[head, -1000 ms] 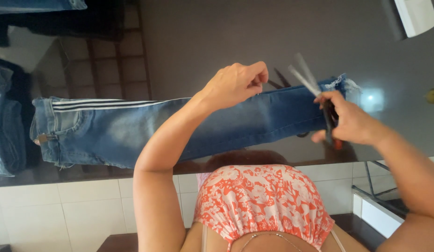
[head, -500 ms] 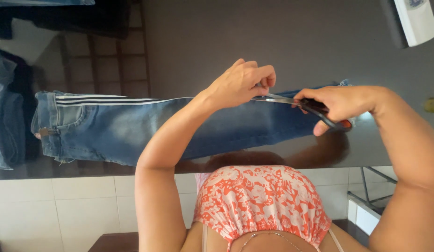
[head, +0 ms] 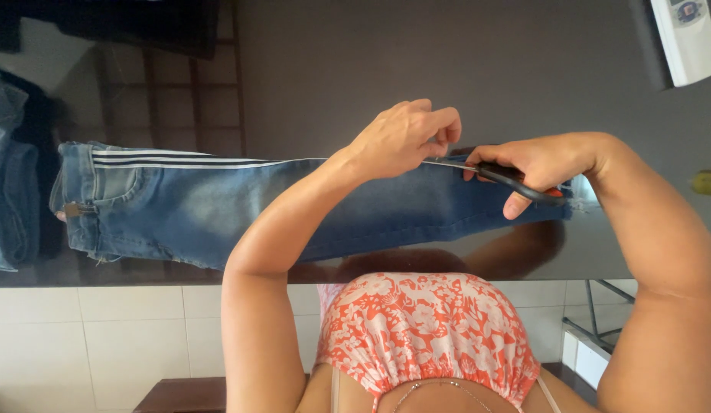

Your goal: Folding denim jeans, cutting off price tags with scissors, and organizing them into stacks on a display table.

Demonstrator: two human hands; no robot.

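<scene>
Jeans (head: 218,210) of blue denim lie flat on the dark, glossy table (head: 447,53), their long axis running across the picture: waistband at the picture's left end, leg stretching toward the picture's right. White stripes run along the upper edge of the leg, and the cloth looks faded and soft, with a frayed patch past the far hand. The left hand (head: 405,138) rests on the leg's upper edge, its fingers curled and pinching the cloth. Just beside those fingertips, the right hand (head: 535,164) grips scissors (head: 489,172) with dark handles, fingers clenched through and around them; the thin metal blades point along the leg toward the left hand's fingers, lying at the fabric's edge. A white remote control (head: 688,38) lies well apart, beyond the right hand, at the table's corner.
</scene>
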